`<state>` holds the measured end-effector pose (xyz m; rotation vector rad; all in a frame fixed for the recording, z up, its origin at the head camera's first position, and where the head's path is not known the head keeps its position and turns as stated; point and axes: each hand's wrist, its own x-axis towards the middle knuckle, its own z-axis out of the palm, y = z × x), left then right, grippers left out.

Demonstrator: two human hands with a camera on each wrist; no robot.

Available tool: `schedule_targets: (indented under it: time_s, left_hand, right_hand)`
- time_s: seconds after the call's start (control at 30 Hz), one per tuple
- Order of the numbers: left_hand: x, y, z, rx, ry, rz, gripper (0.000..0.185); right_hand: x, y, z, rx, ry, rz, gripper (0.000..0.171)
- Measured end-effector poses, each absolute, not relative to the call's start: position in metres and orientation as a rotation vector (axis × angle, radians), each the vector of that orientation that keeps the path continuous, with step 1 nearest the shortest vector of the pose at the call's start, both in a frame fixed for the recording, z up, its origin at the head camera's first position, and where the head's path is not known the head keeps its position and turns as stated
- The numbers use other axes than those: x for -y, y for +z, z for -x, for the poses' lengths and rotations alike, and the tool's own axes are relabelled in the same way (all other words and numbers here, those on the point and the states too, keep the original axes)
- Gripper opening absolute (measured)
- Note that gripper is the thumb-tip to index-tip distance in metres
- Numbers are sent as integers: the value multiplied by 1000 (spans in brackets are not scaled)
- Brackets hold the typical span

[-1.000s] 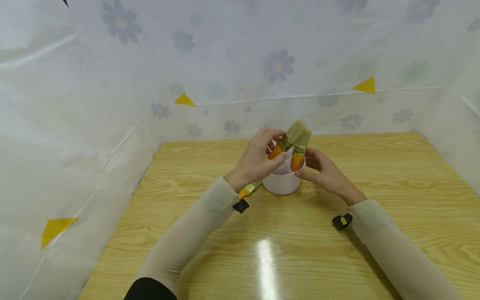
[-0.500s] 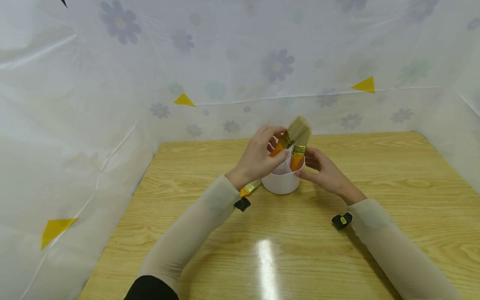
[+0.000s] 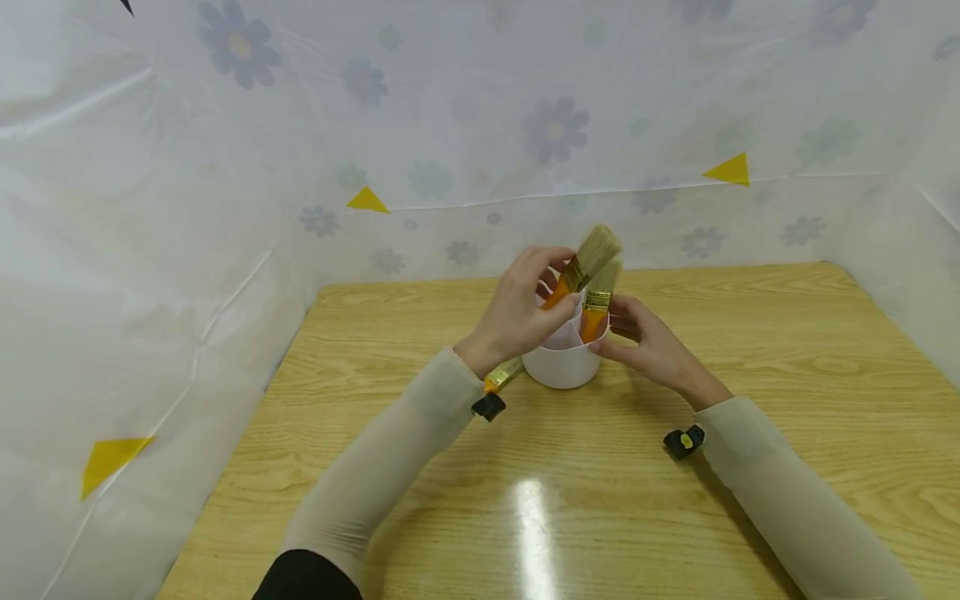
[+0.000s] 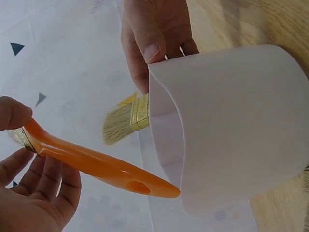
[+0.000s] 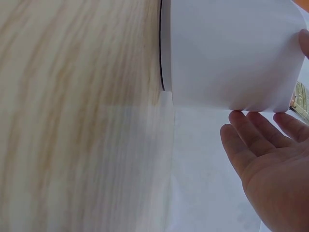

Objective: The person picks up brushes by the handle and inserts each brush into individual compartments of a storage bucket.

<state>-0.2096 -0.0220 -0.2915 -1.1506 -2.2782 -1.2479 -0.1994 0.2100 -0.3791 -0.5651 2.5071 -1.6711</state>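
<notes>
A white, divided holder (image 3: pixel 562 368) stands on the table in the head view. My left hand (image 3: pixel 516 310) pinches a flat paintbrush (image 4: pixel 104 169) near its metal band. The brush tilts with its bristles up, and its orange handle's end overlaps the holder's rim in the left wrist view. A second paintbrush (image 3: pixel 596 310) stands in the right compartment, bristles up. My right hand (image 3: pixel 651 343) holds the holder's right side, thumb at the rim and fingertips against the outer wall, as the right wrist view also shows.
Another paintbrush (image 3: pixel 501 375) lies on the wooden table (image 3: pixel 675 533) left of the holder, partly hidden by my left wrist. Flowered plastic sheeting (image 3: pixel 465 100) hangs behind the table and along both sides, with yellow triangles on it.
My left hand has risen slightly and moved a little right, lifting its paintbrush higher above the holder. The right hand and the holder stay in place.
</notes>
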Motion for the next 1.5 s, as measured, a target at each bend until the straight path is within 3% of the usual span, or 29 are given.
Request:
schedule_targets:
  time_s: [0.23,0.57,0.93,1.2,1.5]
  left_hand:
    - [19,-293,212,2233,-1224,1177,45]
    - [16,-291,213,2225,-1254,1189,45]
    - [14,-290,214,2255,-1268,1164,47]
    - [13,-295,216,2285,-1264,1163,47]
    - [12,-299,217,2301,-1275,1160,48]
  right_hand:
    - [-204,-361,188,-2498,-1665,569,70]
    - [-213,-388,204,-2521,-1659,571,72]
    - [-212,-390,205,-2518,-1665,578,72]
    - [-203,-361,189,-2485,-1650,561,72]
    - [-210,-384,203,-2507,-1654,566,72]
